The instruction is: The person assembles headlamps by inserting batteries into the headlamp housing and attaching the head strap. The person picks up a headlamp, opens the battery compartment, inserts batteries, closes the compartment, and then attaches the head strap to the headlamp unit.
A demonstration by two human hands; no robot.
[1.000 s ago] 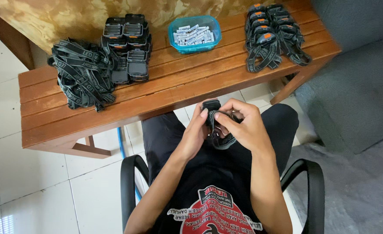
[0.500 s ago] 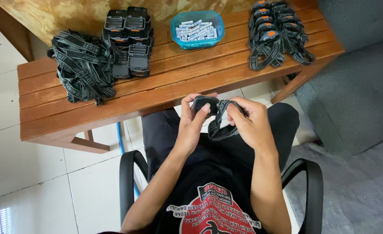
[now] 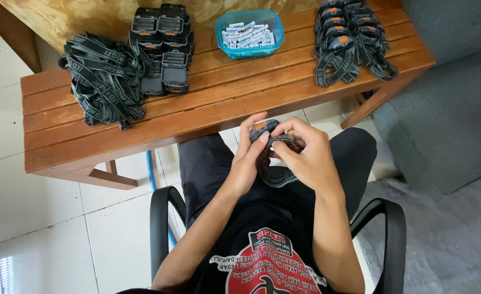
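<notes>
We held the lamp (image 3: 263,128) over our lap, just off the desk (image 3: 219,103) edge, the left hand (image 3: 250,160) closed around its body and the right hand (image 3: 304,155) pinching the strap (image 3: 276,175) beside it. To do this well, we judged the left grip should keep the lamp steady while the right fed the strap flat, without twist. Our fingers hid the buckle and slot; we could not tell whether the strap was threaded.
</notes>
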